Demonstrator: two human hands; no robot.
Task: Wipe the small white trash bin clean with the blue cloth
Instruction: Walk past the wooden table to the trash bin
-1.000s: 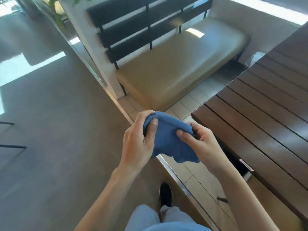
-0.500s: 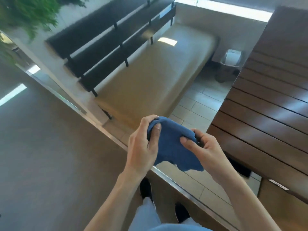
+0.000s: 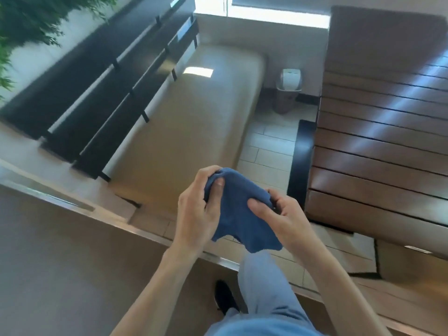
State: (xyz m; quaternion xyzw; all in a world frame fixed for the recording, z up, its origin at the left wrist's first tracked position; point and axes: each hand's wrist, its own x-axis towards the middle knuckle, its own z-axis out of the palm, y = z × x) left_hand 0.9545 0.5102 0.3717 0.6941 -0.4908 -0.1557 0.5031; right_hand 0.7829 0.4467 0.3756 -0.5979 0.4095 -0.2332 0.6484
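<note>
2 hands (image 3: 242, 209) on cloth (image 3: 236, 209), bin (image 3: 289, 90) seemingly nearer.

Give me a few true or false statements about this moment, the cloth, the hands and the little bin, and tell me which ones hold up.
1. Both hands hold the blue cloth. True: the left hand and the right hand each grip it.
2. The cloth is pressed against the trash bin. False: the bin stands far off on the tiled floor, untouched.
3. The bin stands at the far end of the padded bench. True.
4. The bin sits on top of the slatted wooden table. False: it is on the floor beside the table.
5. The cloth is spread out flat. False: it is bunched between the hands.
</note>
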